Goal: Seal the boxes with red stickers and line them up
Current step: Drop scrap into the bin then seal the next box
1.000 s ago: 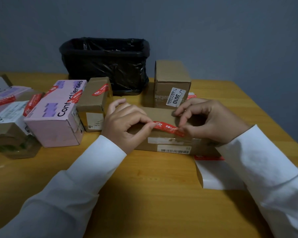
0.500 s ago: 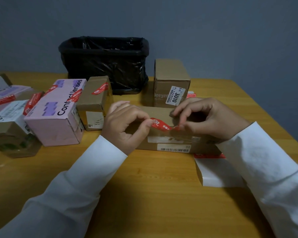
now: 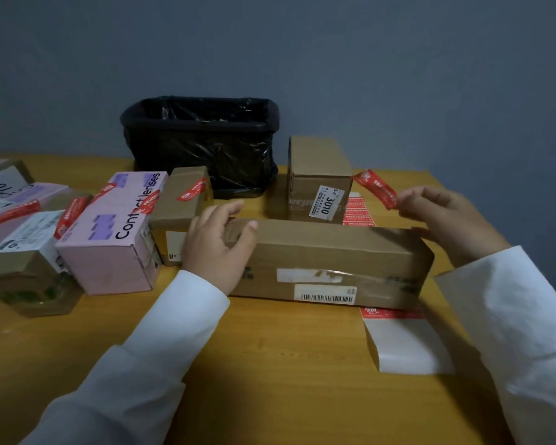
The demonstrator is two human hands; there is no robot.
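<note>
Probably limp and tacky, the red sticker (image 3: 374, 189) suits the right hand's (image 3: 443, 216) end pinch; left hand (image 3: 219, 248) rests slack on the long box (image 3: 334, 252).

The near part of the table (image 3: 270, 364) is bare wood, with wide room to move. A long box (image 3: 334, 252) lies across the middle like a wall. On the left, a pink box (image 3: 109, 248) and a small brown box (image 3: 180, 200) stand packed close. A black bin (image 3: 203, 146) and a tall box (image 3: 318, 168) block the back, leaving a thin gap. The right hand (image 3: 443, 216) pinches a red sticker (image 3: 374, 187) in the air.
</note>
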